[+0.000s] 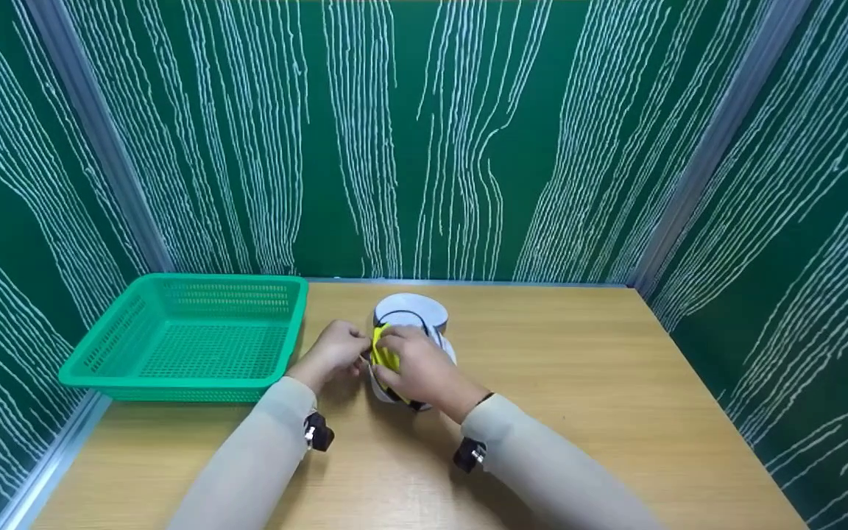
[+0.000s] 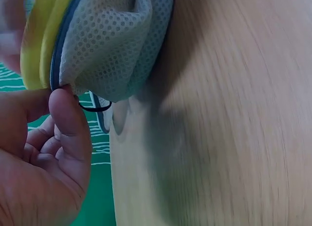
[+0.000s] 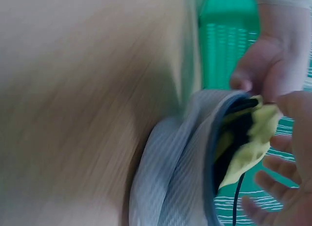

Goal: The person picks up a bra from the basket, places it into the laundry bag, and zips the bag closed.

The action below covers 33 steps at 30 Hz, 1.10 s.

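A white mesh bag [image 2: 109, 46] with a dark-trimmed rim stands on the table, a yellow cloth [image 3: 248, 155] with black parts bulging from its mouth. With thumb and index finger my left hand [image 1: 337, 350] pinches the bag's rim, as the left wrist view shows up close. Over the yellow cloth lies my right hand [image 1: 424, 370]; its fingers are spread and loosely bent, and the thumb is at the cloth's edge. A thin black cord [image 3: 237, 199] loops out beside the mouth. The inside of the bag is mostly hidden.
To the left of the hands sits a green perforated plastic basket [image 1: 294, 353]. The wooden table [image 1: 578, 412] meets green walls [image 1: 542, 140] with white wavy lines at the back and sides. A round white part [image 1: 413, 303] shows just behind the hands.
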{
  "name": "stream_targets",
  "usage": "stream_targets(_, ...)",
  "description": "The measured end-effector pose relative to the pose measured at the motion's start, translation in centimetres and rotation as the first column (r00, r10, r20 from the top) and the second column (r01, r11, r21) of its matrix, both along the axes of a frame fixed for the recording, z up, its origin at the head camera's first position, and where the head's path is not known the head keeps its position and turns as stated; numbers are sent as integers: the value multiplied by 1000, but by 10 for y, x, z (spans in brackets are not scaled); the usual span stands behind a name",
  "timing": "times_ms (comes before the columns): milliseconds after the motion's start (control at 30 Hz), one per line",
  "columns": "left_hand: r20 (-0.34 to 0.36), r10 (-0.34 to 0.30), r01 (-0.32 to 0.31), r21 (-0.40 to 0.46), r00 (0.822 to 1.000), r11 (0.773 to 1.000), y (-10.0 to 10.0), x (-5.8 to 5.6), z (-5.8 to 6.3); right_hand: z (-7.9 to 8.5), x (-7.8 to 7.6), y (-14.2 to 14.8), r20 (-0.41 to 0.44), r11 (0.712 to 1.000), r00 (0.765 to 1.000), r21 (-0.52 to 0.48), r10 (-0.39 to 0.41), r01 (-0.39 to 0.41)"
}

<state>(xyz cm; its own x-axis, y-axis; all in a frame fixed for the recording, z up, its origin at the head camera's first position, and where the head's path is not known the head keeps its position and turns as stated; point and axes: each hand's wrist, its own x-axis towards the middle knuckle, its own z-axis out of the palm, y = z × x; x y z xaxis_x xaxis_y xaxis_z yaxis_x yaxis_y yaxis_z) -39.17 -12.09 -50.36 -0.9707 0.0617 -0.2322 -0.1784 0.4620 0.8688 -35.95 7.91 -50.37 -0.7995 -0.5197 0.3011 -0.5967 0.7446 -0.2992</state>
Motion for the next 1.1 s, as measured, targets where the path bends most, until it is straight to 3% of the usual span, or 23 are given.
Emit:
stream_targets(133,-7,3,-3,-5,1000,1000,-1,0,1,-5,-3,0,124,1000,992,7,-9,8)
stream_targets(300,-5,28,-28,19,1000,999,0,3,5,-10,-10,0,283,998,957,28,-58,52)
stream_targets(700,-145,76,-54,152,986,987,9,15,37,-4,-23,5,330,992,943,129,-49,7)
stream_targets(833,-173,81,-55,148,982,988,11,19,45,-2,-26,8,363,988,928,151,-83,29)
stream_targets(1000,-202,102,-75,136,974,988,8,18,42,-4,-30,11,412,983,900,167,-142,79)
stream_targets(1100,-252,67,-62,29,965,998,6,17,39,-5,-32,11,430,980,888,174,-164,97)
